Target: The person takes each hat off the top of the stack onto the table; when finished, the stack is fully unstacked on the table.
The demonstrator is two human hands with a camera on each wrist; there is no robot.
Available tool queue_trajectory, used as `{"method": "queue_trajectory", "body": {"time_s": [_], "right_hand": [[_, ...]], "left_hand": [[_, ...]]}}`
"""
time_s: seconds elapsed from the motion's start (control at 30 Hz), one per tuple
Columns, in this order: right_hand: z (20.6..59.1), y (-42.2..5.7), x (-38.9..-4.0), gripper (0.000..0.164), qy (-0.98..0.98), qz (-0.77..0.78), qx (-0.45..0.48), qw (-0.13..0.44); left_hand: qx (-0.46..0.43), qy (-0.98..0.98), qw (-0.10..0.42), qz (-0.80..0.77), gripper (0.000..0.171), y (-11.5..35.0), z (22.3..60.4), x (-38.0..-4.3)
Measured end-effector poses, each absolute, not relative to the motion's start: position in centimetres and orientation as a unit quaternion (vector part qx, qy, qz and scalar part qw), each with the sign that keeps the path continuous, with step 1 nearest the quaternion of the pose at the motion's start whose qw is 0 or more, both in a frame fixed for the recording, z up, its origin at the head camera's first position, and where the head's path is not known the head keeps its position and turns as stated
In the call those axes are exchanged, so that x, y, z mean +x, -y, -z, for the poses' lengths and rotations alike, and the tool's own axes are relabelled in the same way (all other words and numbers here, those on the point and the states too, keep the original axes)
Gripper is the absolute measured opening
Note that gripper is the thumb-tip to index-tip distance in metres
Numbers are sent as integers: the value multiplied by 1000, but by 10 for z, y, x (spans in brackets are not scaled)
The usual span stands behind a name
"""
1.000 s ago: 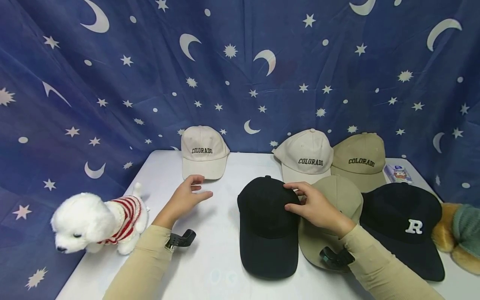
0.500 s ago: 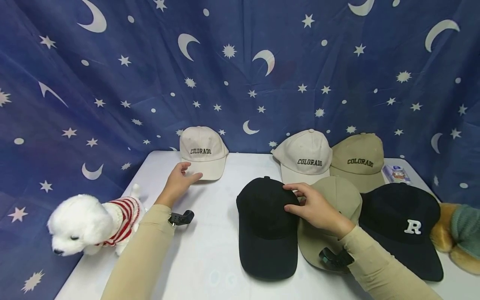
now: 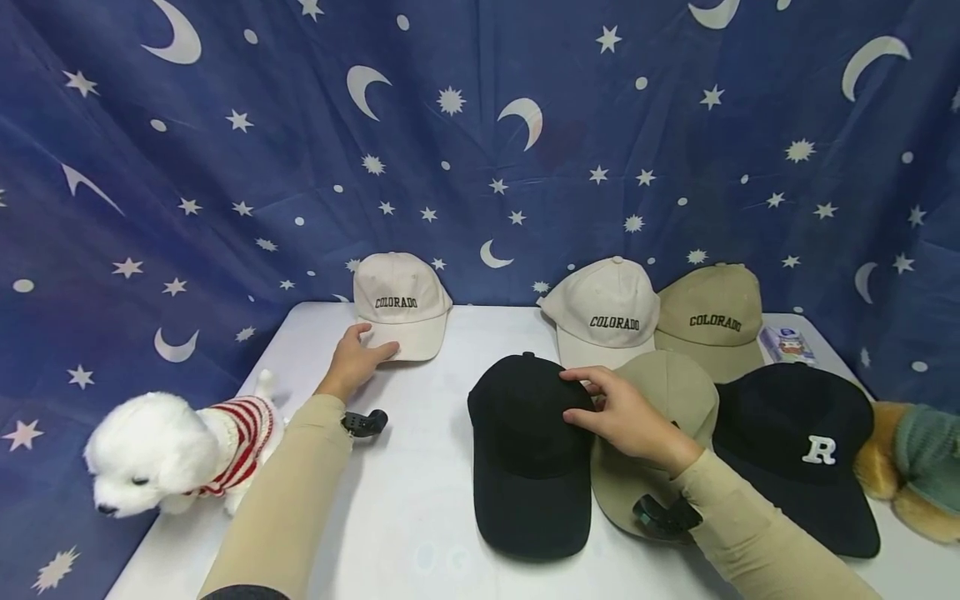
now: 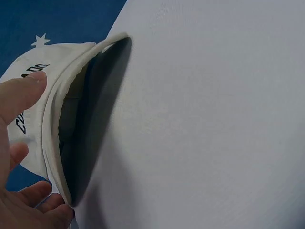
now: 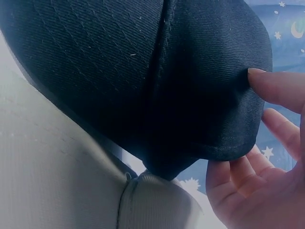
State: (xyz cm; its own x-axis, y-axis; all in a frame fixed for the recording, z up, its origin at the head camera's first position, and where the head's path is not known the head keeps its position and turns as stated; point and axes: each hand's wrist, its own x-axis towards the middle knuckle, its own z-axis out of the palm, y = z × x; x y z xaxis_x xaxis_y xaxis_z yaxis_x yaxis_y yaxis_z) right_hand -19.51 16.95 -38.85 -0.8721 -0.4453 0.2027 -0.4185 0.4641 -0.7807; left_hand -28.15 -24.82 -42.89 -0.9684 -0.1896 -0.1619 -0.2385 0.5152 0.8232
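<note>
My left hand [image 3: 355, 360] is at the brim of a cream baseball cap [image 3: 400, 287] marked COLORADO, standing at the back left. In the left wrist view its fingertips reach one corner of the brim [image 4: 56, 112], and the thumb overlaps the lettered front. My right hand [image 3: 624, 414] grips the crown of a plain black baseball cap [image 3: 530, 454] near the middle of the table. The right wrist view has the thumb pressed into the black cloth [image 5: 205, 71] and the other fingers along the crown's lower edge. A plain khaki cap [image 3: 678, 387] lies partly under that hand and forearm.
Behind on the right stand another cream COLORADO cap [image 3: 611, 304] and a khaki one [image 3: 712, 312]. A black cap with an R [image 3: 791, 450], a small printed pack [image 3: 787, 345] and a brown plush toy [image 3: 926, 467] are farther right. A white plush dog [image 3: 165, 454] stands left.
My left hand has moved away from me and slightly left, up to the cream cap's brim. The right hand has stayed on the black cap. The head view has shifted slightly.
</note>
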Motion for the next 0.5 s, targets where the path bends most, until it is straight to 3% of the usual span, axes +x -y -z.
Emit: {"method": "queue_trajectory", "body": {"time_s": [0.5], "right_hand": [[391, -170, -195, 47, -858, 447, -253, 15]], "left_hand": [[-123, -875, 29, -467, 93, 254, 435, -290]]}}
